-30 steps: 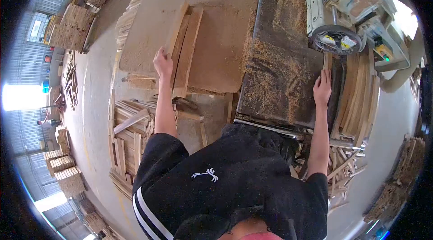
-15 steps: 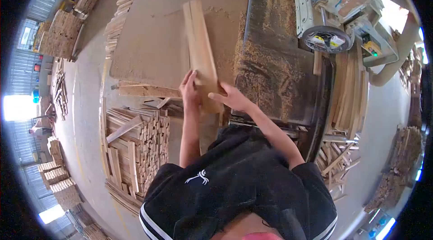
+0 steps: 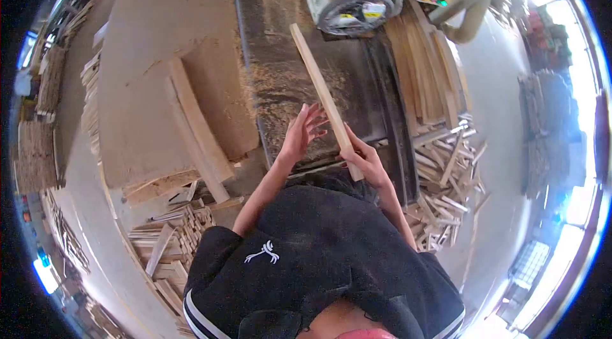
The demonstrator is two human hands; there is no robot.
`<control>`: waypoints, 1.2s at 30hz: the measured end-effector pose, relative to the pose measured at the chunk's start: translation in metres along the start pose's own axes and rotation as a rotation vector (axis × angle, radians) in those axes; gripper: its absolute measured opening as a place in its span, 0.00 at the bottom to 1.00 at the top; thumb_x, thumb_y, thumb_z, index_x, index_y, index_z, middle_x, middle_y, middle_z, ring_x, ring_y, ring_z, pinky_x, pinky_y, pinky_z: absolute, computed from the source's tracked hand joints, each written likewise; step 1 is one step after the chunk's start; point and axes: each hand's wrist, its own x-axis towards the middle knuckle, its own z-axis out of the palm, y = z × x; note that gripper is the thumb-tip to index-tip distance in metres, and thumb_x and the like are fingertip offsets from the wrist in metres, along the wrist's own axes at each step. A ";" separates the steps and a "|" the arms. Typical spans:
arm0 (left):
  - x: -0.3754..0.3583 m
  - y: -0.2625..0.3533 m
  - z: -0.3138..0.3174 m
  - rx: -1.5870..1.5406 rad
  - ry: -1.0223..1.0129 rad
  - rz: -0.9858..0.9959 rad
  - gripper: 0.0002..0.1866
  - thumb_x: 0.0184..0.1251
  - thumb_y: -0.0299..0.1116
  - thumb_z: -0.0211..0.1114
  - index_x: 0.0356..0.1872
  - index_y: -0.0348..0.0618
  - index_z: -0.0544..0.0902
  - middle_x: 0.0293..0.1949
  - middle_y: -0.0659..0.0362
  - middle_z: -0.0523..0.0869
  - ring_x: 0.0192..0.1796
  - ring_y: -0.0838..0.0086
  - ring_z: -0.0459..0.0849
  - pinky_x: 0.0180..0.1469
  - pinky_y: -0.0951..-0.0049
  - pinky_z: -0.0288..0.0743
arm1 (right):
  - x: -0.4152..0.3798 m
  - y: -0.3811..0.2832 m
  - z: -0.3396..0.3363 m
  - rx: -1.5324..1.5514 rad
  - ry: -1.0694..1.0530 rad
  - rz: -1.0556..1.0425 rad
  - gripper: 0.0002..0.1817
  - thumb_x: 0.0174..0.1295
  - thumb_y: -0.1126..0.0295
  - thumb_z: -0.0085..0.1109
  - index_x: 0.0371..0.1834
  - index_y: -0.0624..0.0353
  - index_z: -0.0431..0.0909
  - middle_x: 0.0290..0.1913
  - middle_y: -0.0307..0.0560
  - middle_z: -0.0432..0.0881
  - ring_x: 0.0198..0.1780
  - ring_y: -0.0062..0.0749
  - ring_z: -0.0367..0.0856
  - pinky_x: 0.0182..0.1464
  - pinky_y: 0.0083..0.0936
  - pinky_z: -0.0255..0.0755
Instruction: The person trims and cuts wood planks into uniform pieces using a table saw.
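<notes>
The dark bench of the saw runs away from the person, its near edge just in front of their body and its left edge meeting a pale, dust-covered board surface that sits a little higher. Sawdust lies thick along the bench's left strip; the middle of the dark top is bare, and that is the open room there is. At the far end the saw wheel closes the way, and to the right a bundle of long boards lies alongside the bench edge, with a heap of short offcuts below it on the floor. A long wood strip hangs in the air over the bench, slanting from near the wheel back toward the person. The right hand has its fingers closed round the strip's near end, the end sticking out just past the grip. The left hand is beside the strip on its left, fingers spread wide and holding nothing; whether the fingertips touch the wood I cannot tell. Two planks rest on the pale surface, well apart from both hands.
</notes>
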 end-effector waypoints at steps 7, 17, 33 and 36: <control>0.003 -0.029 0.064 0.320 -0.026 -0.003 0.35 0.75 0.45 0.74 0.76 0.34 0.75 0.71 0.54 0.81 0.65 0.72 0.82 0.67 0.69 0.76 | -0.053 0.036 -0.054 0.152 0.314 0.187 0.26 0.81 0.65 0.58 0.76 0.68 0.73 0.66 0.45 0.84 0.66 0.25 0.80 0.69 0.26 0.72; 0.064 -0.080 0.081 0.419 -0.256 0.084 0.41 0.82 0.67 0.50 0.79 0.42 0.73 0.82 0.56 0.68 0.85 0.65 0.59 0.81 0.52 0.52 | -0.024 0.082 -0.041 -1.004 0.656 -0.338 0.44 0.63 0.69 0.73 0.82 0.62 0.64 0.83 0.67 0.60 0.84 0.67 0.57 0.79 0.54 0.61; 0.009 0.081 -0.111 1.479 0.924 0.946 0.26 0.74 0.46 0.72 0.66 0.41 0.83 0.67 0.47 0.82 0.73 0.50 0.75 0.74 0.51 0.68 | 0.167 0.058 -0.080 -0.995 0.736 -0.568 0.22 0.72 0.68 0.66 0.67 0.63 0.84 0.73 0.57 0.79 0.73 0.56 0.78 0.73 0.45 0.76; -0.043 0.098 -0.170 1.702 1.446 0.469 0.40 0.72 0.52 0.70 0.79 0.43 0.70 0.81 0.45 0.67 0.84 0.42 0.57 0.80 0.41 0.55 | 0.190 0.044 -0.083 -0.997 0.740 -0.535 0.22 0.71 0.67 0.68 0.64 0.64 0.85 0.73 0.52 0.80 0.72 0.53 0.79 0.71 0.43 0.78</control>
